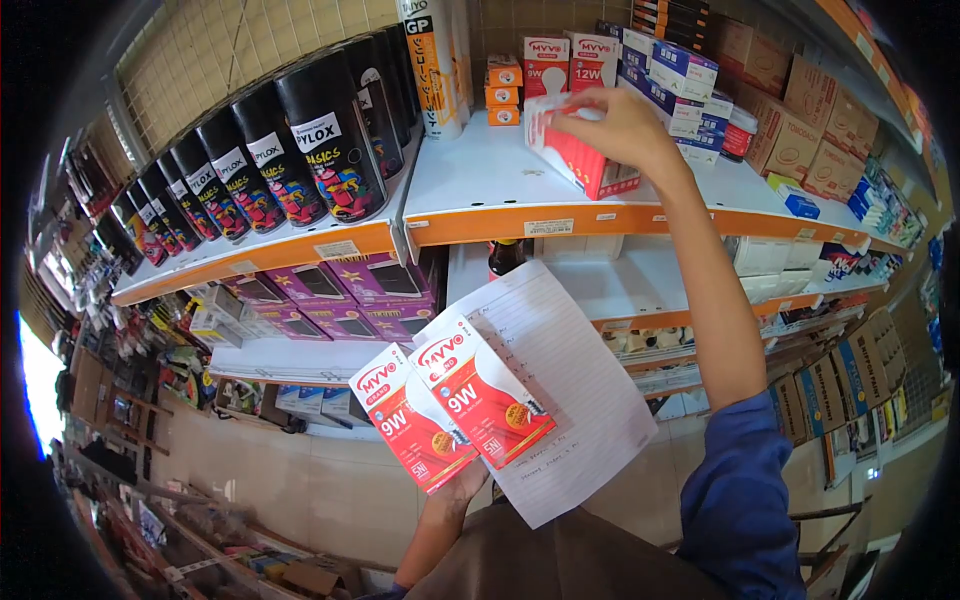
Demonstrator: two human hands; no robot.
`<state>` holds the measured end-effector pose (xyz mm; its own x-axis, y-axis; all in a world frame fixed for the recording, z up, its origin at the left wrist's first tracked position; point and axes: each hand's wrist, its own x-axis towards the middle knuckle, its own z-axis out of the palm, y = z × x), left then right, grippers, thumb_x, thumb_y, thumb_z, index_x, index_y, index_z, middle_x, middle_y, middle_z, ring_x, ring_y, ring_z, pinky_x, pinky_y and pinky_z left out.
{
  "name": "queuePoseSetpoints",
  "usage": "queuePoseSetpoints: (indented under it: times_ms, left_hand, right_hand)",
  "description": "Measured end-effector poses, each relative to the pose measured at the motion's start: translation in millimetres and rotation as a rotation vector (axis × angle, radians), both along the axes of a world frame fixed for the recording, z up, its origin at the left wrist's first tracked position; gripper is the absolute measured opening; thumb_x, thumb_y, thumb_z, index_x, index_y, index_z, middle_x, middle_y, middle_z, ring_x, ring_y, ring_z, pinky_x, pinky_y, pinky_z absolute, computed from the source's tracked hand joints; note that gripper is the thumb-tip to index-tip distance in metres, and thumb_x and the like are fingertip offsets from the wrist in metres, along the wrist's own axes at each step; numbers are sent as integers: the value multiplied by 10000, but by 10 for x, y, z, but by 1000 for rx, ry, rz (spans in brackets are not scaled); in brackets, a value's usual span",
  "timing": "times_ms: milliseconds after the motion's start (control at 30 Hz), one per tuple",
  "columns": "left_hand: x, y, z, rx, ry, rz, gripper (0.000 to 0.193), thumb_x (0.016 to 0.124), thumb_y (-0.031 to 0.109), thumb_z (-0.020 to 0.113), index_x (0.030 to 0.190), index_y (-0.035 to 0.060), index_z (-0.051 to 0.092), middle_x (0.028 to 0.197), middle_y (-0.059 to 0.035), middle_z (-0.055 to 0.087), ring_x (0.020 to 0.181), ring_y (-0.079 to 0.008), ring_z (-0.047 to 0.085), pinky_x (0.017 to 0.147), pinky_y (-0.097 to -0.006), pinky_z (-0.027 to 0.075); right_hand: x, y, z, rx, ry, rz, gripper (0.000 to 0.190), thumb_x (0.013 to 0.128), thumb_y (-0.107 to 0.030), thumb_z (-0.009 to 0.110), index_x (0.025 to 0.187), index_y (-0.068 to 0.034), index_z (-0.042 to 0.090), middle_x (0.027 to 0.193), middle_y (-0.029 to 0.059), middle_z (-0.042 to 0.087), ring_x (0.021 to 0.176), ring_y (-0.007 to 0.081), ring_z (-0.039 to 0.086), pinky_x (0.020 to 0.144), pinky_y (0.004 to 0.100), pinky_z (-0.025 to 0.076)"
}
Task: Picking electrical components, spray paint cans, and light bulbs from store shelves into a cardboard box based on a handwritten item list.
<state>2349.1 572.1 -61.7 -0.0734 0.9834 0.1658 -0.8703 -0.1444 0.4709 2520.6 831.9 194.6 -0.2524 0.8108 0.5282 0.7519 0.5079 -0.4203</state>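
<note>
Two red and white light bulb boxes, one (pixel 487 397) overlapping the other (pixel 412 427), rest on my left hand (pixel 457 487), which also supports a lined sheet of paper (pixel 592 390) with handwriting. The boxes hide most of that hand's fingers. My right hand (pixel 619 124) reaches over the upper shelf, its fingers at the top of another red and white box (pixel 581 157), which is tilted and blurred. Whether the fingers grip this box cannot be told. Right behind it stand two upright bulb boxes, one marked 9W (pixel 545 64) and one marked 12W (pixel 594 60).
Black spray paint cans (pixel 326 165) line the left shelf beside a sealant tube (pixel 435 75). Small orange boxes (pixel 502 96), blue and white boxes (pixel 679 75) and brown cartons (pixel 784 139) stand on the upper shelf (pixel 480 180). Purple boxes (pixel 330 300) sit below.
</note>
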Motion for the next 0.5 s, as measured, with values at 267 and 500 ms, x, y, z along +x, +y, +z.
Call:
queuePoseSetpoints:
  times_ms: [267,500]
  left_hand:
    - [27,-40,4,-55,25,52,659,815,500,492,1297,78,340,1303,-99,415,1185,-252,408,986,-461,325]
    - [92,35,72,32,11,86,668,814,504,490,1304,78,331,1311,-101,406,1190,-256,403,988,-464,323]
  right_hand:
    - [135,-164,-97,75,83,-93,828,541,-514,700,1191,-36,513,1118,198,562,1006,308,567,879,348,433]
    - [178,-683,-229,175,417,149,595,583,-220,742,1096,-9,523,1032,170,589,932,249,587,823,336,458]
